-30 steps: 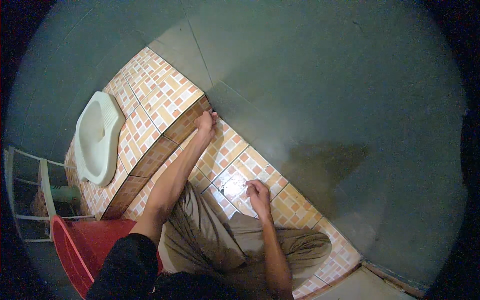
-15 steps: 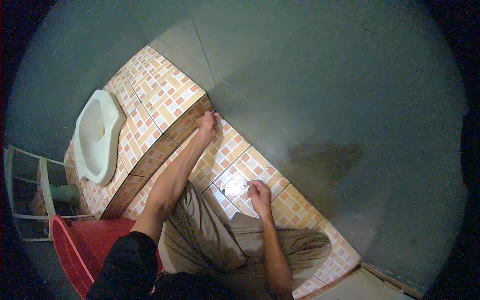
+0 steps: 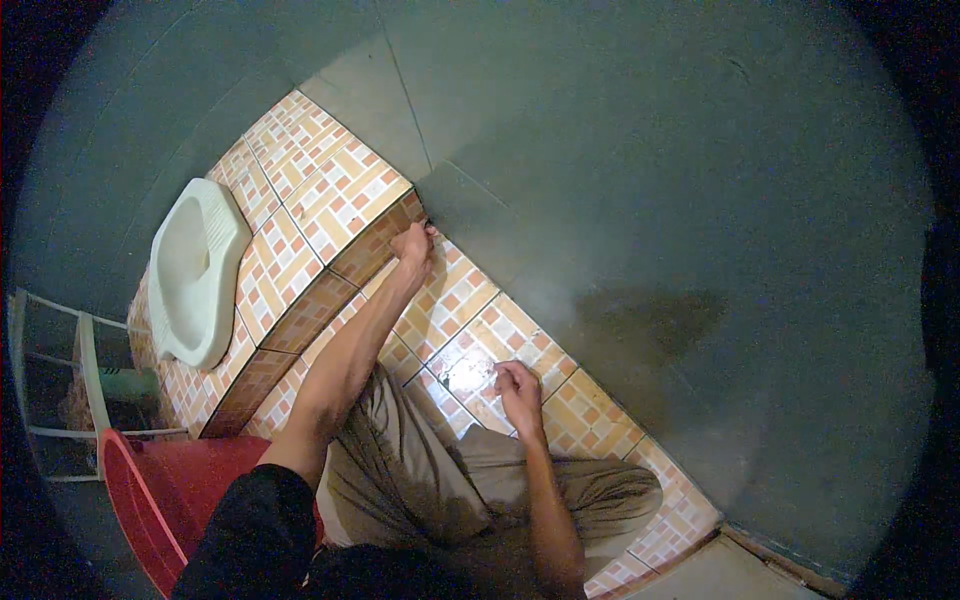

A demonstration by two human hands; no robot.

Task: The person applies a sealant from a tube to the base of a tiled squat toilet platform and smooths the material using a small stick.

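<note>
My left hand reaches far forward to the inner corner where the raised tiled step, the lower tiled floor and the grey wall meet. Its fingers are closed and pressed into that corner; a small dark spot shows at the fingertips, and what they grip, if anything, is hidden. Nearer me, above the wet, shiny floor tiles, my right hand is held with its fingers curled in. Nothing shows in it.
A white squat toilet is set into the raised step on the left. Beside my left arm stands a red plastic bucket, with a white rack behind it. A dark damp patch marks the wall. My bent legs in brown trousers fill the near floor.
</note>
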